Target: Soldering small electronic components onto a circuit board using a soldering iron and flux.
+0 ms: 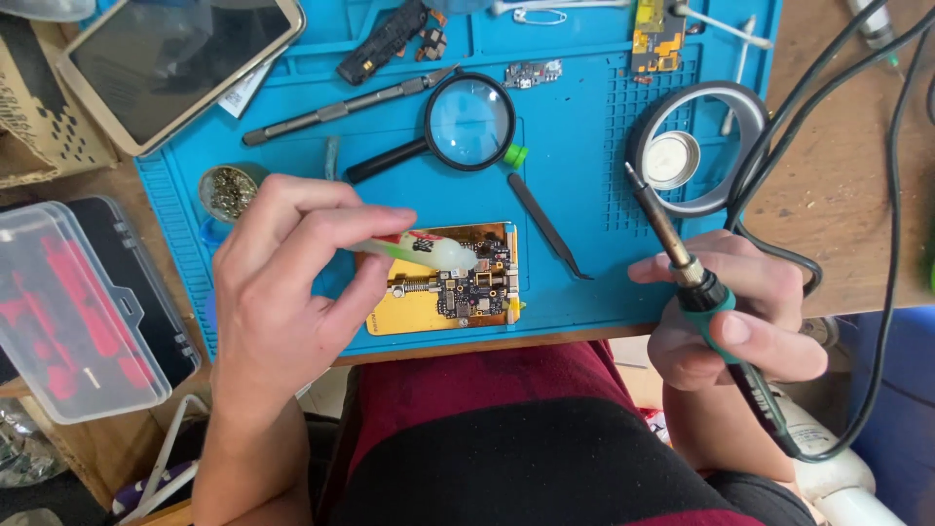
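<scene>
My left hand (pixel 282 282) holds a small translucent syringe-like tube (pixel 429 250) with a green and red label, its tip over a circuit board (pixel 472 287). The board lies clamped on a gold-coloured holder (pixel 409 317) at the front of a blue work mat (pixel 584 195). My right hand (pixel 740 312) grips a soldering iron (pixel 696 282) by its green and black handle, the metal tip pointing up and left, away from the board. A black cable runs from the iron's handle.
On the mat lie a magnifying glass (pixel 467 122), black tweezers (pixel 545 224), a craft knife (pixel 351 97), a tape roll (pixel 696 146), a tin of brass wool (pixel 229 190) and small boards (pixel 654 34). A tablet (pixel 166 58) and a clear plastic case (pixel 73 312) are at left.
</scene>
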